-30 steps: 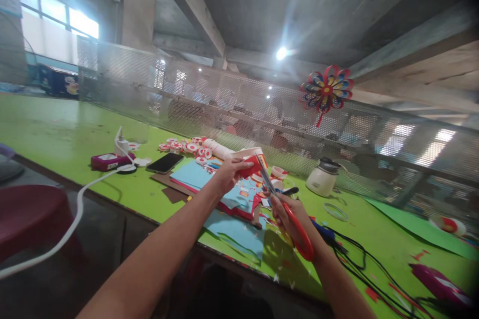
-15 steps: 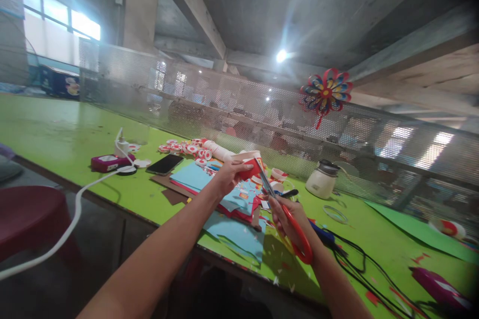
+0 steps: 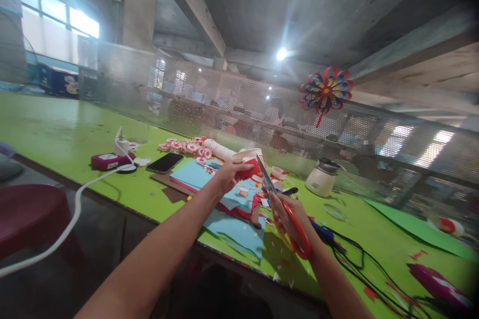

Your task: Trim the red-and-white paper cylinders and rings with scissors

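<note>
The left hand (image 3: 229,173) pinches a small red paper piece (image 3: 251,167) between thumb and fingers, holding it up above the tabletop (image 3: 67,134). The right hand (image 3: 290,214) is closed around the red handles of a pair of scissors (image 3: 284,204), whose grey blades point up toward the paper piece; their tips seem to meet its edge, though blur makes that uncertain. Below both hands lies a loose heap of light blue and red paper sheets (image 3: 232,209), with small scraps scattered nearer the person. Left of the left hand lie a dark phone (image 3: 164,162) and a magenta box (image 3: 110,161), with a white cable (image 3: 71,219) running off the edge. Beyond the right hand stands a cream kettle (image 3: 322,178), and black cables (image 3: 359,264) trail to its right.
</note>
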Motion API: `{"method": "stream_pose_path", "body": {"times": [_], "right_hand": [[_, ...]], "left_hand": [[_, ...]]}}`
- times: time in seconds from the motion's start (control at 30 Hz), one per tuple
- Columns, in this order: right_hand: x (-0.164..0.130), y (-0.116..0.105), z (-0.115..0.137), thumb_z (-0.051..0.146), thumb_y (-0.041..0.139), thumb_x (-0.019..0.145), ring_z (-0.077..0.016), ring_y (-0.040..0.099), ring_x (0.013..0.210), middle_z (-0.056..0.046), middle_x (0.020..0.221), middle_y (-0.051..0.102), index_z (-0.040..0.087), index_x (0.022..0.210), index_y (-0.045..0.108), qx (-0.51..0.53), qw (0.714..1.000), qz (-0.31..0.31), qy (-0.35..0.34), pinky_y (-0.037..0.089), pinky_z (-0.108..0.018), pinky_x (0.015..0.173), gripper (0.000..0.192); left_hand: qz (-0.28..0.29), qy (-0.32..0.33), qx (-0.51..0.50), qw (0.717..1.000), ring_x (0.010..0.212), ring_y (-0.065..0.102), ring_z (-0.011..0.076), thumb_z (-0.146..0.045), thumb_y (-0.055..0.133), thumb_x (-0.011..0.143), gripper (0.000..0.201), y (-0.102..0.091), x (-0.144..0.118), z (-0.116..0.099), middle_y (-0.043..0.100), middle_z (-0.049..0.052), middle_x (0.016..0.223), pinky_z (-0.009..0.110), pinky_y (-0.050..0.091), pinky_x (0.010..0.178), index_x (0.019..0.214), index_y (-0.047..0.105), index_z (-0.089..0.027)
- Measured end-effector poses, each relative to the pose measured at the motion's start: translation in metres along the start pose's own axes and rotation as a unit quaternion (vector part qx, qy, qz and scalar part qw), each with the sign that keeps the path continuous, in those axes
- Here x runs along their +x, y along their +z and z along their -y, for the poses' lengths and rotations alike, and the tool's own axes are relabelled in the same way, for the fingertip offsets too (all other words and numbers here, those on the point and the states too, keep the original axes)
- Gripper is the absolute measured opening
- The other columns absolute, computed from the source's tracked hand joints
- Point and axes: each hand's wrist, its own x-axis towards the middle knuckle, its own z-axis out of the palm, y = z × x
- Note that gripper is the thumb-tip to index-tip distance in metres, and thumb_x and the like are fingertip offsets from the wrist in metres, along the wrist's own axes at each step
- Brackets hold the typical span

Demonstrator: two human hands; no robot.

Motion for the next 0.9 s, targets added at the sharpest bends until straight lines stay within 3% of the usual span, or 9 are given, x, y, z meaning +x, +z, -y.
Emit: {"method": "stream_pose_path", "body": {"times": [0.13,0.23,0.33,0.43,0.57,0.67,0.73,0.83,0.9], "right_hand": [[0.003,-0.004,-0.005,0.067,0.052,0.072,-0.0082,0.039,0.035,0.005,0.044,0.042,0.016,0.067,0.059,-0.015,0.999,-0.021,-0.029,0.032,-0.02,0.034,0.052],[0.006,-0.008,-0.01,0.065,0.053,0.073,-0.0076,0.039,0.037,0.004,0.045,0.043,0.016,0.062,0.055,-0.013,0.999,-0.026,-0.035,0.033,-0.02,0.035,0.05],[0.009,-0.01,-0.014,0.064,0.051,0.075,-0.0074,0.039,0.037,0.005,0.047,0.042,0.016,0.07,0.059,-0.003,0.999,-0.031,-0.027,0.034,-0.02,0.035,0.049],[0.006,-0.01,-0.008,0.064,0.05,0.076,-0.0074,0.04,0.038,0.005,0.048,0.042,0.015,0.078,0.061,0.009,1.0,-0.02,-0.017,0.034,-0.019,0.035,0.05],[-0.012,-0.02,0.02,0.063,0.05,0.076,-0.0067,0.038,0.037,0.006,0.048,0.041,0.014,0.092,0.063,0.026,1.0,0.004,0.017,0.031,-0.018,0.034,0.054],[-0.042,-0.044,0.04,0.063,0.048,0.078,-0.0073,0.038,0.038,0.005,0.05,0.042,0.014,0.1,0.064,0.001,0.999,0.031,0.012,0.031,-0.019,0.034,0.056],[-0.075,-0.064,0.039,0.06,0.048,0.079,-0.01,0.041,0.039,0.002,0.05,0.045,0.015,0.103,0.065,-0.055,0.997,0.055,0.023,0.034,-0.021,0.035,0.054],[-0.141,-0.087,0.011,0.052,0.056,0.075,-0.0151,0.05,0.041,-0.002,0.05,0.055,0.024,0.096,0.071,-0.168,0.983,0.065,-0.019,0.042,-0.026,0.038,0.038],[-0.192,-0.09,-0.016,0.048,0.061,0.074,-0.022,0.063,0.062,-0.005,0.071,0.068,0.031,0.095,0.071,-0.243,0.969,0.019,-0.04,0.052,-0.029,0.053,0.029]], "left_hand": [[0.029,-0.057,0.139,0.988,0.055,0.058,0.0111,-0.02,0.075,0.058,0.019,-0.001,-0.005,-0.003,0.065,0.007,0.065,0.022,0.044,0.055,0.071,0.066,-0.008],[0.066,-0.071,0.294,0.951,0.048,0.053,0.0109,-0.025,0.072,0.06,0.017,-0.004,-0.005,-0.005,0.061,0.006,0.057,0.023,0.039,0.047,0.063,0.066,-0.009],[-0.004,-0.036,0.431,0.901,0.041,0.044,0.0098,-0.02,0.068,0.057,0.015,-0.011,-0.001,-0.005,0.053,0.002,0.045,0.023,0.031,0.042,0.048,0.059,-0.012],[-0.054,-0.026,0.458,0.887,0.039,0.039,0.0085,-0.017,0.064,0.057,0.016,-0.02,0.005,-0.004,0.046,0.0,0.039,0.023,0.025,0.041,0.044,0.054,-0.013],[-0.108,-0.011,0.482,0.869,0.04,0.033,0.0077,-0.02,0.062,0.059,0.022,-0.028,0.009,-0.003,0.039,-0.003,0.038,0.024,0.02,0.043,0.043,0.048,-0.015],[-0.125,-0.003,0.496,0.859,0.042,0.03,0.0076,-0.022,0.062,0.061,0.026,-0.029,0.008,-0.003,0.035,-0.005,0.039,0.026,0.017,0.045,0.043,0.044,-0.017],[-0.12,-0.004,0.503,0.856,0.044,0.027,0.0074,-0.022,0.064,0.061,0.031,-0.03,0.007,-0.002,0.03,-0.005,0.04,0.026,0.014,0.047,0.041,0.04,-0.017],[-0.104,-0.008,0.511,0.853,0.045,0.024,0.0073,-0.02,0.067,0.059,0.04,-0.031,0.007,0.003,0.024,-0.006,0.04,0.027,0.012,0.048,0.037,0.033,-0.018],[-0.097,-0.012,0.516,0.851,0.045,0.024,0.0078,-0.019,0.068,0.058,0.041,-0.032,0.008,0.006,0.024,-0.005,0.039,0.028,0.012,0.049,0.036,0.034,-0.018]]}}
